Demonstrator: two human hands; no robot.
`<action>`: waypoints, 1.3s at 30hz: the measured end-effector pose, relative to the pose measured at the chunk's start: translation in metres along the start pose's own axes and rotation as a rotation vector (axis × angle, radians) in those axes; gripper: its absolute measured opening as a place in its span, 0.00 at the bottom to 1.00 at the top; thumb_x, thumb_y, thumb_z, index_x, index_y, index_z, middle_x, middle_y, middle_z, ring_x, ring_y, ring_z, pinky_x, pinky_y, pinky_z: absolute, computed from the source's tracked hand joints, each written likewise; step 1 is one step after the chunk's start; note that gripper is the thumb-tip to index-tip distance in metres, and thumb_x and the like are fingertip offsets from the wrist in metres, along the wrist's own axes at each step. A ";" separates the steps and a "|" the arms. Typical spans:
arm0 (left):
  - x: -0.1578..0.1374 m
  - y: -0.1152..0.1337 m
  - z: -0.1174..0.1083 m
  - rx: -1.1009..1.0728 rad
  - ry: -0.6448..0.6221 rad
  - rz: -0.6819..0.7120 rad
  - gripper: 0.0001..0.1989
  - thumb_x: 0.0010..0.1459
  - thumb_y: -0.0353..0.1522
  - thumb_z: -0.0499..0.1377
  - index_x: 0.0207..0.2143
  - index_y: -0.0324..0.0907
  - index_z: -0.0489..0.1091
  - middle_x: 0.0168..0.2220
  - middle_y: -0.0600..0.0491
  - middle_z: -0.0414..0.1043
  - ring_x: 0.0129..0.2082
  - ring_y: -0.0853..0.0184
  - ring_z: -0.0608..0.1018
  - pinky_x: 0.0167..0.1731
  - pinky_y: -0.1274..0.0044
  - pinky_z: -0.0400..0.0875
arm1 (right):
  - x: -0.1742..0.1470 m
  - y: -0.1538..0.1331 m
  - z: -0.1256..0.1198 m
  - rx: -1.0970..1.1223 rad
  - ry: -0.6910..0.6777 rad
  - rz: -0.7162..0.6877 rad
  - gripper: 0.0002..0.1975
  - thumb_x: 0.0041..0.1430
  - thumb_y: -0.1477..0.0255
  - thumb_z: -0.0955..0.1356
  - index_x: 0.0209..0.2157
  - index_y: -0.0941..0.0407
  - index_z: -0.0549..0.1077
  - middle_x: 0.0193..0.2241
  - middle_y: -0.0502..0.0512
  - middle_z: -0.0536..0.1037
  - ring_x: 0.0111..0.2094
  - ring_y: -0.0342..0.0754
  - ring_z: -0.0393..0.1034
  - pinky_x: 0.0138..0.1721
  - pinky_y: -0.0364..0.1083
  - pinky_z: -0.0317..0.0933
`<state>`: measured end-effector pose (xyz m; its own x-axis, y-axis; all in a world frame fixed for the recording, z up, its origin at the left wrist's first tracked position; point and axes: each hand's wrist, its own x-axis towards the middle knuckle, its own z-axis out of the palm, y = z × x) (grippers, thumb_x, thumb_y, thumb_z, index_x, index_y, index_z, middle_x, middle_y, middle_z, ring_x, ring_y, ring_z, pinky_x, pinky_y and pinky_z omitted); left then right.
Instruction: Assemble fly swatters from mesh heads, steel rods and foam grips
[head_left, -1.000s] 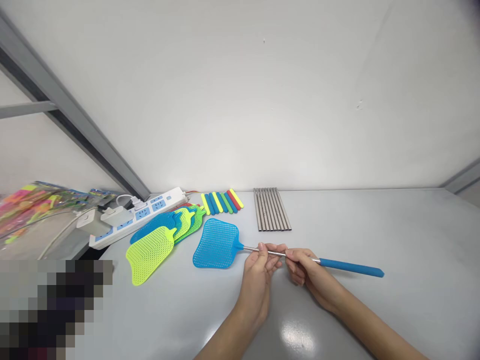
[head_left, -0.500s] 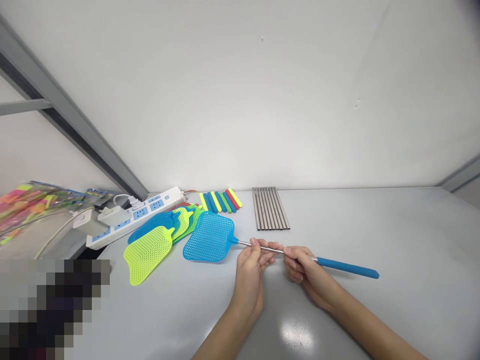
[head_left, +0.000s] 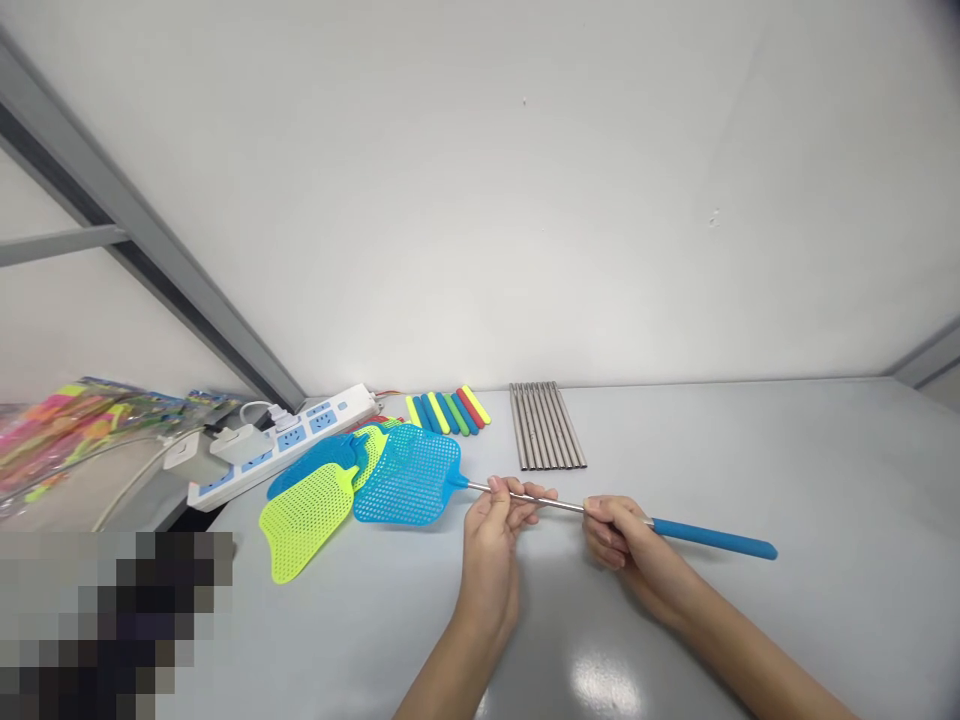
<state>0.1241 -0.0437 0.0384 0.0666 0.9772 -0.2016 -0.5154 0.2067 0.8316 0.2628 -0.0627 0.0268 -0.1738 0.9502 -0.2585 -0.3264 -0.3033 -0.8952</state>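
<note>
Pinching the metal rod (head_left: 568,505): left hand (head_left: 492,530) loosely curled, right hand (head_left: 628,540) more tightly closed.

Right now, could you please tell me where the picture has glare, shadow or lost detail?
Head view: bright glare on the grey tabletop, near the bottom edge; head view: faint, soft shadow below the fly swatter's blue grip; head view: coarse pixel blocks hide the lower-left corner.
</note>
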 end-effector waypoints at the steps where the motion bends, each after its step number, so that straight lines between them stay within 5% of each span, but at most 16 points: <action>1: 0.000 0.001 -0.001 0.000 0.002 0.006 0.12 0.49 0.39 0.55 0.25 0.38 0.62 0.27 0.51 0.70 0.32 0.64 0.74 0.29 0.78 0.61 | 0.000 0.000 0.000 0.001 0.001 0.001 0.18 0.51 0.68 0.61 0.13 0.57 0.51 0.12 0.43 0.45 0.16 0.37 0.39 0.20 0.43 0.36; 16: 0.001 -0.008 -0.001 0.048 0.034 0.102 0.13 0.52 0.39 0.51 0.26 0.38 0.64 0.28 0.51 0.70 0.28 0.68 0.73 0.27 0.79 0.62 | -0.003 0.000 -0.006 0.084 -0.117 0.013 0.17 0.54 0.68 0.60 0.15 0.58 0.56 0.12 0.44 0.49 0.15 0.37 0.44 0.20 0.42 0.37; 27: -0.004 -0.019 0.003 0.116 -0.152 0.066 0.11 0.52 0.37 0.51 0.28 0.38 0.65 0.30 0.49 0.69 0.30 0.67 0.72 0.32 0.76 0.63 | -0.004 0.005 -0.005 0.104 -0.164 0.032 0.16 0.55 0.67 0.59 0.17 0.59 0.60 0.13 0.45 0.51 0.16 0.37 0.46 0.20 0.42 0.39; 39: -0.010 -0.023 0.009 0.388 -0.224 0.037 0.19 0.53 0.39 0.50 0.13 0.39 0.57 0.11 0.59 0.54 0.14 0.76 0.59 0.19 0.82 0.54 | -0.007 0.006 0.003 0.097 -0.279 0.010 0.17 0.56 0.69 0.58 0.17 0.60 0.61 0.15 0.48 0.58 0.16 0.38 0.49 0.20 0.42 0.39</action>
<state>0.1433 -0.0577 0.0259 0.2593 0.9619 -0.0863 -0.1656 0.1323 0.9773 0.2594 -0.0709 0.0245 -0.4221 0.8948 -0.1456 -0.4084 -0.3311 -0.8506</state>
